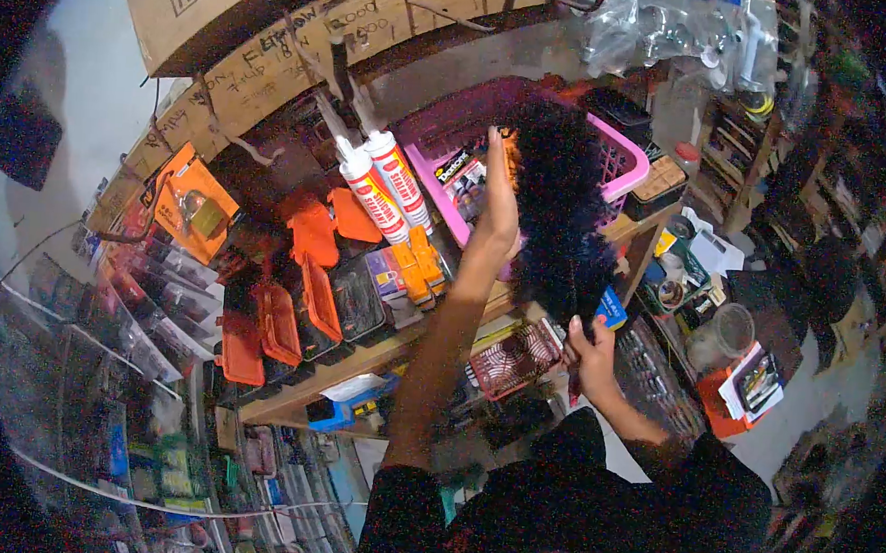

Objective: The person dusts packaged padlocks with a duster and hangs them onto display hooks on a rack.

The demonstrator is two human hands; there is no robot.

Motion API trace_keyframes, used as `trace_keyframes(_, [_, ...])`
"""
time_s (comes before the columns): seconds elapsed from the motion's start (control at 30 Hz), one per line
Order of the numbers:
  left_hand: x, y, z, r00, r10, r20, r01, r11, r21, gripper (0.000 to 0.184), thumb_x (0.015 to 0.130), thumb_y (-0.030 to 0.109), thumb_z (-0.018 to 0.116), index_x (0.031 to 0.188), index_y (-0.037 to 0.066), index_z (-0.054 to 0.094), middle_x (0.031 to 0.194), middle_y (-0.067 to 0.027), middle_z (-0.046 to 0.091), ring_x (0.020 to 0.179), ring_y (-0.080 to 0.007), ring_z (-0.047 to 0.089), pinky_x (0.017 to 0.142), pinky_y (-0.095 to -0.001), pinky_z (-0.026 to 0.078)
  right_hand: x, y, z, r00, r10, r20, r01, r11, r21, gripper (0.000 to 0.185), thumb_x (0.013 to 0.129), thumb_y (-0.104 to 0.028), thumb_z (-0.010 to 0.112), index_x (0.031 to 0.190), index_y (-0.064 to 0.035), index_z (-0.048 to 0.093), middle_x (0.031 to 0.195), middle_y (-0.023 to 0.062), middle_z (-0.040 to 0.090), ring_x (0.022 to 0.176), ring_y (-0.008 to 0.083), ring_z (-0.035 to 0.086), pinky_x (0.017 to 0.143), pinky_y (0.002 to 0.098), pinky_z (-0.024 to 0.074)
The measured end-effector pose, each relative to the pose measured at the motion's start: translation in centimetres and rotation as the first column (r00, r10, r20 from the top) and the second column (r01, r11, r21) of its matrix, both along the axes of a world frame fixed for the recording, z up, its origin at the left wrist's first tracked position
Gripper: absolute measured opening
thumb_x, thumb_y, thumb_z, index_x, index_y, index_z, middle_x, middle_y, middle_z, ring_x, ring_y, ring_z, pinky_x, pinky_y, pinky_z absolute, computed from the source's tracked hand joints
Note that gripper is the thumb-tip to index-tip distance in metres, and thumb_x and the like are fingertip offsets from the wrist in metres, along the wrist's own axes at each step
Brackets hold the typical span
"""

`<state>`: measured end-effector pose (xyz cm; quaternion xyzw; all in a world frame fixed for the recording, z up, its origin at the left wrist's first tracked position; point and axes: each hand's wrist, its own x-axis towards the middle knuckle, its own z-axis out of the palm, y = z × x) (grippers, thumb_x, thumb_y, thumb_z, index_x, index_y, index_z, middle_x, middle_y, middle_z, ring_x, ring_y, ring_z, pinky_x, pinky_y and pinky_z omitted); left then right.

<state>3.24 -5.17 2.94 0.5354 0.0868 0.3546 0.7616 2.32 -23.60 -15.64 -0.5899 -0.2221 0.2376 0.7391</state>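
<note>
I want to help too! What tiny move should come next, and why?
Maybe lift the fluffy dark duster a little off the pink basket, using the right hand. That hand already grips its lower end, and the fluff covers part of the basket, hiding some of what's inside. The left hand is raised beside it.

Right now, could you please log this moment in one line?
right hand: holding fluffy black duster; left hand: beside it; behind: pink basket
</note>
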Motion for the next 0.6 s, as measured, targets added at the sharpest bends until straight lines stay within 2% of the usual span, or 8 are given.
trace_keyframes(0.07, [0.4, 0.6, -0.5, 1.0, 0.024, -0.02, -0.023, 1.0, 0.009, 0.076, 0.091, 0.064, 0.034, 0.141, 0.006, 0.034, 0.139, -0.0096, 0.041, 0.127, -0.0231, 0.038, 0.11, -0.0391, 0.024, -0.8, -0.1, -0.8, 0.995, 0.058, 0.086, -0.059, 0.998, 0.014, 0.027, 0.095, -0.025, 0.054, 0.075, -0.0112, 0.043, 0.054, -0.0033, 0.039, 0.044, 0.0077, 0.038, 0.043, 0.0252, 0.0328])
trace_keyframes(0.17, [0.7, 1.7, -1.5, 0.992, 0.114, -0.047, -0.111, 0.992, 0.063, 0.076, 0.091, 0.065, 0.033, 0.139, 0.006, 0.036, 0.137, -0.0105, 0.044, 0.124, -0.0242, 0.041, 0.108, -0.0399, 0.026, 0.4, 0.2, -0.9, 1.0, -0.023, 0.013, 0.023, 1.0, 0.005, 0.027, 0.096, -0.025, 0.053, 0.075, -0.0112, 0.042, 0.055, -0.0027, 0.038, 0.044, 0.0076, 0.037, 0.042, 0.0249, 0.0319])
trace_keyframes(0.27, [1.1, 1.5, -1.9, 0.958, 0.281, -0.056, -0.268, 0.948, 0.172, 0.078, 0.088, 0.069, 0.033, 0.133, 0.006, 0.043, 0.128, -0.013, 0.051, 0.114, -0.0276, 0.051, 0.102, -0.0425, 0.036, 1.0, -0.2, -0.2, 0.997, -0.005, -0.072, 0.002, 0.999, -0.043, 0.035, 0.09, -0.036, 0.061, 0.083, -0.0034, 0.051, 0.078, 0.0004, 0.048, 0.078, 0.0139, 0.044, 0.073, 0.0325, 0.0392])
trace_keyframes(0.4, [0.8, 0.8, -0.3, 0.997, -0.079, 0.008, 0.079, 0.997, -0.01, 0.08, 0.087, 0.071, 0.031, 0.128, 0.005, 0.046, 0.118, -0.0142, 0.055, 0.105, -0.0279, 0.055, 0.093, -0.0409, 0.041, -0.7, -0.8, -0.9, 0.991, 0.131, 0.011, -0.129, 0.988, -0.087, 0.034, 0.091, -0.034, 0.06, 0.08, -0.0029, 0.053, 0.077, 0.0005, 0.049, 0.079, 0.0145, 0.046, 0.072, 0.0321, 0.0397])
trace_keyframes(0.47, [0.6, 0.6, 0.1, 0.969, -0.241, 0.05, 0.244, 0.967, -0.075, 0.081, 0.086, 0.073, 0.03, 0.126, 0.005, 0.048, 0.113, -0.0149, 0.057, 0.1, -0.028, 0.057, 0.089, -0.0401, 0.044, -1.2, -0.7, -0.7, 0.983, 0.143, -0.118, -0.15, 0.987, -0.052, 0.033, 0.091, -0.033, 0.06, 0.081, -0.0023, 0.053, 0.077, 0.0014, 0.051, 0.079, 0.0155, 0.047, 0.074, 0.0334, 0.0397])
trace_keyframes(0.53, [0.8, 0.7, 0.3, 0.94, -0.331, 0.087, 0.339, 0.934, -0.116, 0.082, 0.085, 0.074, 0.029, 0.123, 0.004, 0.049, 0.108, -0.0155, 0.059, 0.096, -0.0282, 0.059, 0.085, -0.0393, 0.047, -1.6, -0.4, -2.2, 0.952, -0.01, 0.306, 0.04, 0.995, -0.092, 0.03, 0.092, -0.031, 0.059, 0.08, -0.0033, 0.053, 0.073, 0.0017, 0.052, 0.071, 0.0146, 0.048, 0.067, 0.0323, 0.0402])
trace_keyframes(0.57, [1.0, 0.9, 0.1, 0.923, -0.371, 0.105, 0.383, 0.913, -0.14, 0.083, 0.085, 0.074, 0.029, 0.122, 0.004, 0.05, 0.105, -0.0158, 0.06, 0.094, -0.0282, 0.06, 0.082, -0.0389, 0.048, -2.7, -0.8, -0.2, 0.814, -0.083, 0.575, 0.146, 0.987, -0.064, 0.028, 0.092, -0.028, 0.058, 0.077, -0.0052, 0.051, 0.068, 0.0006, 0.05, 0.062, 0.0121, 0.048, 0.059, 0.0296, 0.0399])
trace_keyframes(0.6, [0.9, 1.0, 0.2, 0.91, -0.396, 0.124, 0.412, 0.898, -0.154, 0.083, 0.084, 0.075, 0.029, 0.121, 0.004, 0.051, 0.103, -0.0161, 0.061, 0.091, -0.0283, 0.061, 0.08, -0.0385, 0.049, -2.8, -0.7, 0.2, 0.791, -0.088, 0.606, 0.157, 0.986, -0.062, 0.028, 0.093, -0.026, 0.058, 0.075, -0.0059, 0.05, 0.066, 0.0003, 0.049, 0.06, 0.011, 0.048, 0.056, 0.0286, 0.0397])
